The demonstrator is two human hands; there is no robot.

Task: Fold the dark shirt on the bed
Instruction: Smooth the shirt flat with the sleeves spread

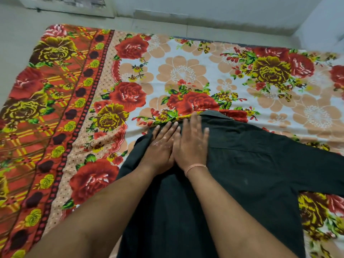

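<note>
The dark shirt (242, 164) lies flat on the bed, collar end away from me, with one sleeve stretched out to the right. Its left side looks folded in, giving a straight left edge. My left hand (161, 146) rests palm down on the shirt's upper left corner, fingers spread. My right hand (192, 142) lies flat beside it, touching it, near the collar; a thin pink thread circles its wrist. Neither hand grips the cloth. My forearms cover the shirt's lower middle.
A floral bedsheet (104, 101) in red, yellow and peach covers the bed. A pale wall (204, 13) runs along the far side, and bare floor (16, 45) shows at the far left.
</note>
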